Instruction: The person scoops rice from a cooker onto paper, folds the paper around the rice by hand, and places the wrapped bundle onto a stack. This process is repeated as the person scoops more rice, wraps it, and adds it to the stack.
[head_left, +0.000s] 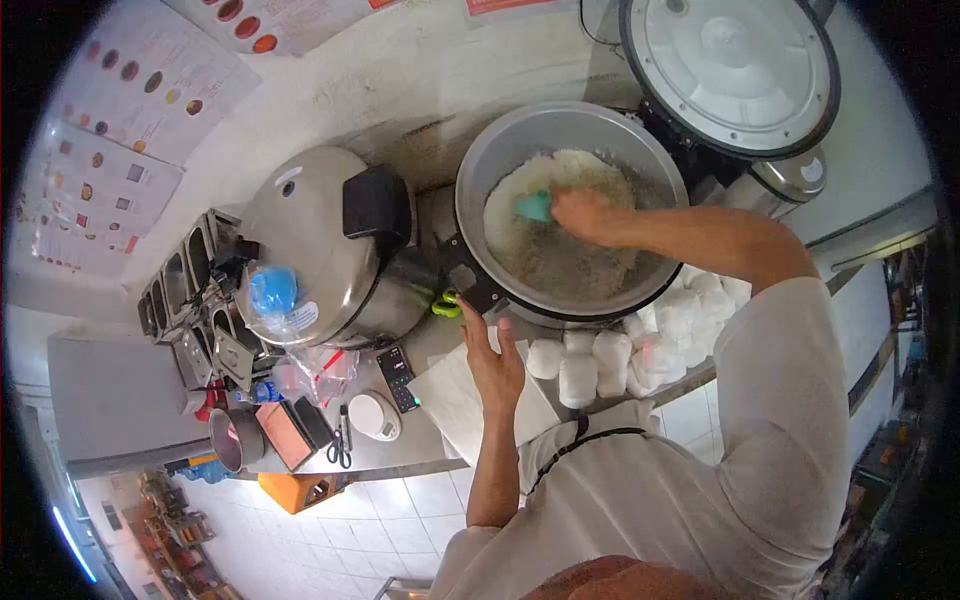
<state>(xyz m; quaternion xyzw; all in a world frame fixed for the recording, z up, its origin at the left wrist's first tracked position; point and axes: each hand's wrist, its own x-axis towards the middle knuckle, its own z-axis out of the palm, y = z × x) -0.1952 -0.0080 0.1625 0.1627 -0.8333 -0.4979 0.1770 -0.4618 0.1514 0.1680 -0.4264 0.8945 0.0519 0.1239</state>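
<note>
Spatula: the turquoise spatula (535, 207) was inside the big pot (497, 150), over the rice (570, 265), at the 10 o'clock part of the rice heap.
Long axis: it lay nearly level across the view, the blade pointing to 9 o'clock and the handle running to 3 o'clock into the fist.
Right hand: the right hand (592, 216) was closed around the spatula handle, knuckles up, the arm coming in from 4 o'clock over the pot rim.
Left hand: the left hand (496, 366) was open with the fingers stretched toward 12 o'clock; it lay flat on a white sheet (445, 400) at 6 o'clock of the pot and gripped nothing.
Pot: it was wide and grey, with a black handle (478, 287) at 7 o'clock and its round lid (730, 65) standing open at 1 o'clock.
Neighbours: a closed steel cooker (310, 240) stood at 9 o'clock of the pot; white wrapped lumps (600, 360) lay in a row at 5 o'clock.
Hidden: the spatula handle was covered by the fingers, so only the blade showed.
Unclear: I could not tell if the left fingertips touched the black handle or only came near it.
Cut off: the dark round frame cut away the corners, and the small things at 8 o'clock on the counter were too small to name.
</note>
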